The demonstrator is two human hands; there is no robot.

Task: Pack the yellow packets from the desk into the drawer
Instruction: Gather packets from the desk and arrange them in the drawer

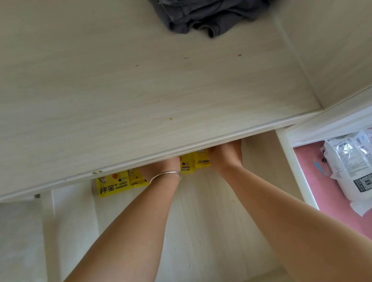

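With both arms reached into the open drawer (189, 221), the fingers are hidden under the front edge of the desk (129, 89), so the grip cannot be told for either hand. The left hand (160, 170), bracelet (164, 176) at the wrist, is seen only to the knuckles; same for the right hand (226, 155). Whether a packet is held or merely pushed is not shown. The yellow packets (114, 185) are laid in a row along the back of the drawer, half tucked under the desk edge: one is seen left of the left hand with a second overlapped beside it, and two more (194, 161) sit between the two hands. The row's long axis is run left to right, parallel to the desk edge and across the line of both forearms. The middle pair is flanked by both hands about equally; the leftmost packet is nearer the left hand. No yellow packets are seen on the visible desk top, only a grey cloth (212, 5) at the far side, so packing is judged nearly done. Next move is probably a squaring-up of the row. A white bag (357, 168) is seen on a pink surface (340, 216) to the right, outside the drawer.
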